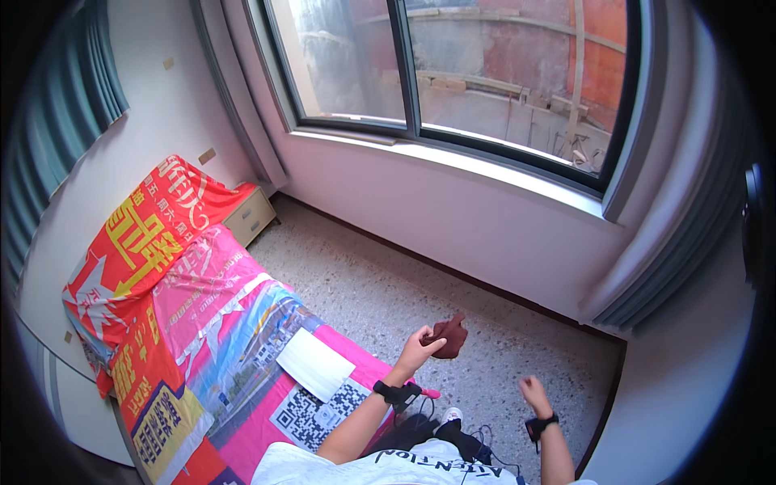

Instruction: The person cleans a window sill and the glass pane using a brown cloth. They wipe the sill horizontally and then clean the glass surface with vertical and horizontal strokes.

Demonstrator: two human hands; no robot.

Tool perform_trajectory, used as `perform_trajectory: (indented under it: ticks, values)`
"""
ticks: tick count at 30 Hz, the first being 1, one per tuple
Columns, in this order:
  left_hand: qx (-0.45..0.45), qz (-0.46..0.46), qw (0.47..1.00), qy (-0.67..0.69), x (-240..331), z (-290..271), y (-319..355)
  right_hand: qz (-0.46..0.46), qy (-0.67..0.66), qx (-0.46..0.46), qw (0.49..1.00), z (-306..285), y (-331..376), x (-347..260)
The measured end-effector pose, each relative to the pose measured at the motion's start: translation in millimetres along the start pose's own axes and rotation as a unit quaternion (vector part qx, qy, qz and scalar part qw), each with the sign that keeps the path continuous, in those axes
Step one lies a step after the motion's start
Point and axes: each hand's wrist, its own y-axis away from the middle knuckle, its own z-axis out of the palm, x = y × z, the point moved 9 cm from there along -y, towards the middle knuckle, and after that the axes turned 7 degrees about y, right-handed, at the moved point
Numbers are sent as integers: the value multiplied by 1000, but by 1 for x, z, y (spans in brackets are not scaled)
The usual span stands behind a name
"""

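Floor (323, 250) speckled grey, window (501, 81) beyond, left fingers (421, 337) pinching brown item (453, 336), right fingers (530, 384) curled

Pale walls (453, 234), daylight through wide dark-framed window (493, 81), blue-grey curtains (687, 222), speckled floor (339, 263), banner-covered bed (234, 347), drawer cabinet (250, 217)

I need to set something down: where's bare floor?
Bare speckled floor lies between the banners and the window wall, and beyond the right hand toward the corner. It's crowded by the white shoe and cables, below the brown item in the left hand.
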Motion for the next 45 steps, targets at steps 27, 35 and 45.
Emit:
perform_trajectory:
  ticks: [27,35,45]
  values:
    - [-73,-142,954,253,29,40,-467,-13,-357,6,934,-151,-366,-408]
    - [-172,-216,956,94,16,65,-574,-192,61,207,957,-289,-425,-480]
    - [-116,-210,966,91,39,40,-654,-237,406,268,841,-242,-556,-513]
